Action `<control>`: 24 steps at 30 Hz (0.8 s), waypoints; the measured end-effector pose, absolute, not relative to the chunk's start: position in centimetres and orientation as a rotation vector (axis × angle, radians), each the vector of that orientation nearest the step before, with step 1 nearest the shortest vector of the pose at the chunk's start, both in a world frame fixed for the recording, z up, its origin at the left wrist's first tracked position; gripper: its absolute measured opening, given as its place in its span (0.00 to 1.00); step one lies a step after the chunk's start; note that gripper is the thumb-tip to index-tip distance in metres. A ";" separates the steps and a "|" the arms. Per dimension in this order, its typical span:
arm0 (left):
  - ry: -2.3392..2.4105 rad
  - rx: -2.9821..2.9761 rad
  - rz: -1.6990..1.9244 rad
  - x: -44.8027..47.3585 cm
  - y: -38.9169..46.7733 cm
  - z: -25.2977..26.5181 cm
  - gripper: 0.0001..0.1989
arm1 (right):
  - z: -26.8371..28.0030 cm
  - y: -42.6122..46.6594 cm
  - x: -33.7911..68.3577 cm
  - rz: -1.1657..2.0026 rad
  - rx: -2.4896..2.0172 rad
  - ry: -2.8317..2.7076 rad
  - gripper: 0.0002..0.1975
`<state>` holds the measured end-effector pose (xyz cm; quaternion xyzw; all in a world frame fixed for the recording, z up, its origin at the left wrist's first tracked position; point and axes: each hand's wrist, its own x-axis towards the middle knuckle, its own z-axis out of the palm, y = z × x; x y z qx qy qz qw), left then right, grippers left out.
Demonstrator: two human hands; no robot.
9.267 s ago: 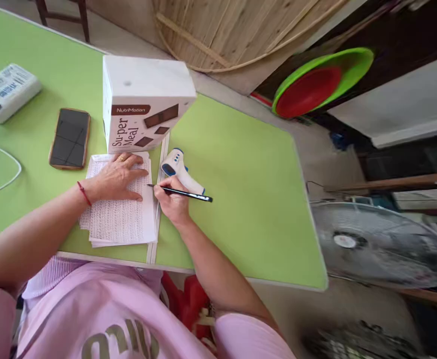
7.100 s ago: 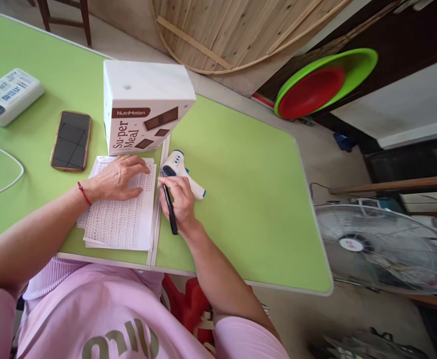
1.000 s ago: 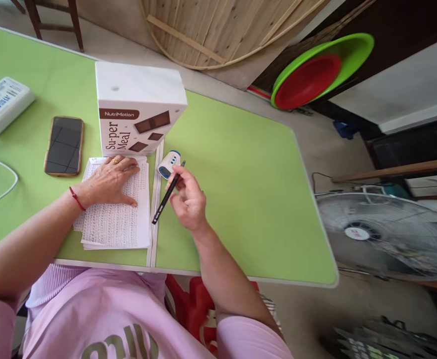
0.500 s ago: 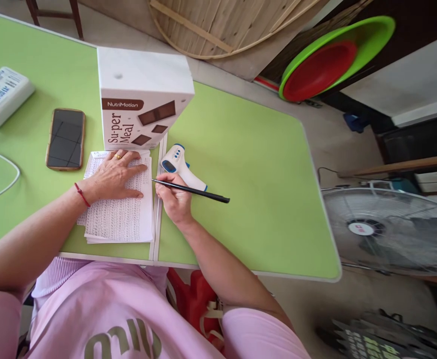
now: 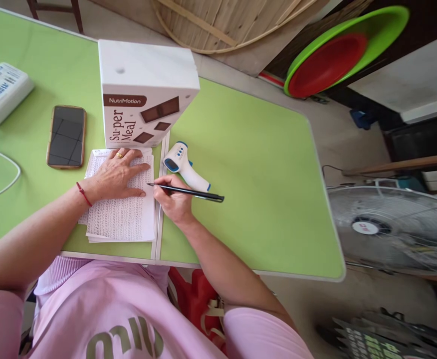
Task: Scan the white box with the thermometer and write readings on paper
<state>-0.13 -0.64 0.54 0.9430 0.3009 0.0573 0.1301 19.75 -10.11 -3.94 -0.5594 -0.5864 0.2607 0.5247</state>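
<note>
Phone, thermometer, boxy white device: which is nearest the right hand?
The white-and-blue thermometer, right beside the right hand; the phone and boxy white device lie left of the papers.

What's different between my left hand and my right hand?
Your left hand rests on the papers, fingers spread; your right hand is curled round a black pen. The left hand wears a ring, with a red wristband below; the right shows neither. Both are ungloved.

The pen (image 5: 205, 195) looks glossy plastic, the sheets (image 5: 121, 217) matt paper, the tabletop (image 5: 263, 174) smooth.
</note>
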 end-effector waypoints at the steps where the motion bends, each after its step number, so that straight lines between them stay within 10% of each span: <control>1: 0.875 2.734 0.166 -0.1 -0.6 0.6 0.33 | -4.0 -10.1 19.8 0.618 -1.343 -1.397 0.03; 24: 0.872 2.739 0.201 -0.2 -0.7 0.4 0.32 | -3.9 -9.8 20.4 0.535 -1.322 -1.558 0.10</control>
